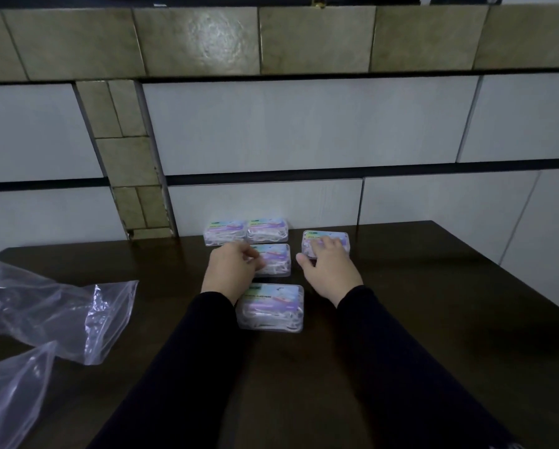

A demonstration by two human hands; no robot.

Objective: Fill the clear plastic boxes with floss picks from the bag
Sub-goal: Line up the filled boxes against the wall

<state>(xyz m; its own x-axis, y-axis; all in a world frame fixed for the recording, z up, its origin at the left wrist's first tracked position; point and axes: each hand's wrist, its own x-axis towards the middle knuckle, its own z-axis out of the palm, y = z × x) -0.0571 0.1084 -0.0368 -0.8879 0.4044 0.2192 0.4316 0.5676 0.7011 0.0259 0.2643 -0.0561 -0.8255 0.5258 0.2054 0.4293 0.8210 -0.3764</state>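
A crumpled clear bag [61, 315] lies on the dark table [433, 303], far left of the near box [270, 307], which serves as landmark here. A second fold of clear plastic [12, 390] lies left of the near box and closer to the camera; whether it is part of the same bag cannot be told.

The near box is closed, with a pastel label on its lid and white floss picks showing through its clear walls. Behind it and slightly left, against the tiled wall [255, 124], the back-left box [223, 233] and the back-middle box [267, 230] stand side by side, touching. Between those two and the near box sits the middle box [275, 260].

The left hand [231, 268], in a black sleeve [187, 351], lies just behind and left of the near box, its fingers curled over the left end of the middle box; whether it truly grips the box cannot be told.

The right hand [330, 270] reaches behind and right of the near box, fingers bent down over the right box [326, 244], thumb spread to the left, holding its top.
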